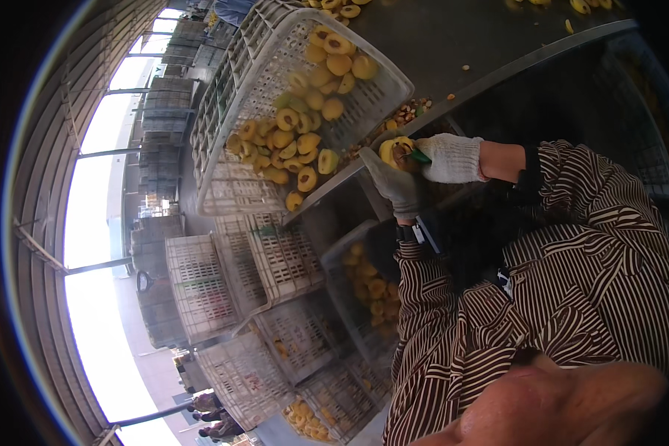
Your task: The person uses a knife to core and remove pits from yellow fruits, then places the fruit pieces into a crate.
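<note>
My left hand, in a greyish glove, holds a yellow peach just above the edge of the metal table. My right hand, in a white knit glove, grips the green handle of a small pitting tool. Its working end is at the brown centre of the peach, partly hidden by the fruit and fingers. Beyond my left hand, a white plastic crate lies tipped on the table, its open side towards me. Halved yellow peaches spill through it towards the table edge.
Pits and scraps lie along the metal table near its raised edge. More peach pieces sit at the far side. Below left, a bin holds peaches, beside stacked white crates. People are in the background.
</note>
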The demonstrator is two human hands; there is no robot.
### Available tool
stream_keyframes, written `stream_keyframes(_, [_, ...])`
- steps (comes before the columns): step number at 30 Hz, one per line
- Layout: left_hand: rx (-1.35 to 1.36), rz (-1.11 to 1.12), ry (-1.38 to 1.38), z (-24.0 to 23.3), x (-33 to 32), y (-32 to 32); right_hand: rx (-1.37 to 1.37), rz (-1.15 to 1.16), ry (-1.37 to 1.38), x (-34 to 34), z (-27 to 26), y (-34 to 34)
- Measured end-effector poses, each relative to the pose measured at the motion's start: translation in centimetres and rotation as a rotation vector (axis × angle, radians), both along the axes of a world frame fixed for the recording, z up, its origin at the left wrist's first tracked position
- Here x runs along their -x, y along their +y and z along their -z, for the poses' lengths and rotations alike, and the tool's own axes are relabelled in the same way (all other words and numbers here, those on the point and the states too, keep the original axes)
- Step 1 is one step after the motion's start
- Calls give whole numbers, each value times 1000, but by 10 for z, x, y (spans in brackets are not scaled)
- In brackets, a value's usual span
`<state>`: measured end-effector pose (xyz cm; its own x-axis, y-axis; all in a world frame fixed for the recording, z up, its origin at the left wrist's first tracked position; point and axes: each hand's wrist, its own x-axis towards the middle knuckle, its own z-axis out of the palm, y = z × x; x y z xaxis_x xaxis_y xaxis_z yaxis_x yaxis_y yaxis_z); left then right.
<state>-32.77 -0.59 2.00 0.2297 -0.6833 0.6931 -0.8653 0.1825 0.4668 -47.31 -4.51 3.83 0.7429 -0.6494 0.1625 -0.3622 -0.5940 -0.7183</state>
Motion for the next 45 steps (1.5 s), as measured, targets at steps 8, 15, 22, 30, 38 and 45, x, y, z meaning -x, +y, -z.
stream_keyframes(8, [0, 56, 145, 5, 3, 3, -493, 24, -5, -3, -14, 2])
stream_keyframes(15, [71, 23, 43, 10, -2, 0, -917, -119, -16, 5, 8, -5])
stream_keyframes(22, [-15, 328, 71, -14, -8, -3, -238, -149, 193, -12, 35, -3])
stream_keyframes(30, [-57, 401, 62, -19, -9, -2, -1526, -226, -199, 12, -5, 2])
stream_keyframes(38, [85, 14, 66, -1, -31, 12, -825, -210, 55, 1, 53, 3])
stream_keyframes(45, [-681, -358, 135, -60, -159, 122, -83, -464, 1087, -3, 116, 13])
